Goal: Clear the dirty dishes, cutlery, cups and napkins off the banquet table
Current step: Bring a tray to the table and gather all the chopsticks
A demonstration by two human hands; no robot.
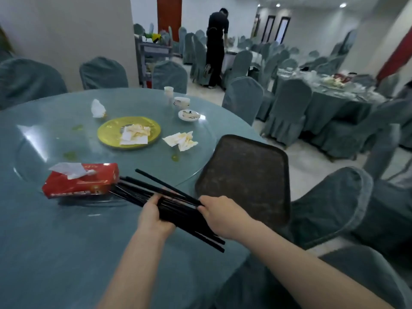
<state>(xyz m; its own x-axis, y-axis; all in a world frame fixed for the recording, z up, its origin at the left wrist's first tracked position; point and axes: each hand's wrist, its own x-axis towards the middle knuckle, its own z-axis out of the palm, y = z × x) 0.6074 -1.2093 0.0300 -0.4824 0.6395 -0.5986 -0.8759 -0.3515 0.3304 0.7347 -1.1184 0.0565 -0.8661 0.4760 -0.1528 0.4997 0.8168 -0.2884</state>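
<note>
My left hand is wrapped round a bundle of black chopsticks, thin, smooth and fanned at the tips; my right hand pinches the same bundle from the other side, I judge to square it up; beside them lies the dark, rough tray, placed near for loading; further out sit the red tissue box, a crumpled napkin and a shiny yellow plate on the glass turntable.

banquet hall | round tables in teal cloth | rows of teal fabric-covered chairs | glass lazy Susan | grey service trolley
</note>
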